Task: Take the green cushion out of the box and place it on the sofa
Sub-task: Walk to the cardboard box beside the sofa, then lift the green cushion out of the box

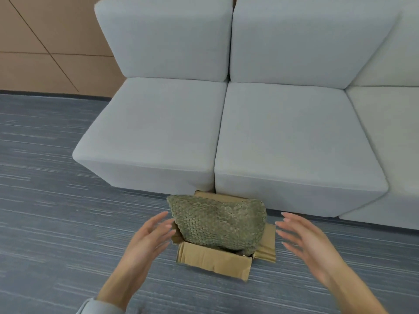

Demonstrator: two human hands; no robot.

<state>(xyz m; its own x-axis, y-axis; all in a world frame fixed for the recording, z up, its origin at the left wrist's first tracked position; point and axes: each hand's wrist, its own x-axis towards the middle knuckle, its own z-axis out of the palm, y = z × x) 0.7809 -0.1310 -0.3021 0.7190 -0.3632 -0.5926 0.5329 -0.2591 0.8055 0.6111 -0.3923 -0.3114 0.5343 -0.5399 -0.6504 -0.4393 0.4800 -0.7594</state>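
Hands spread, left hand and right hand flank the green cushion bulging from the box, seemingly poised to grip both sides.

Cushion in box (on the floor), sofa just behind, hands either side.

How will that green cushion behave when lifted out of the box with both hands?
The green cushion bulges well above the cardboard box and sags over its rim, so it is probably soft and will deform. It looks bulky but likely light. Its scaly knit surface should give the left hand and right hand good friction.
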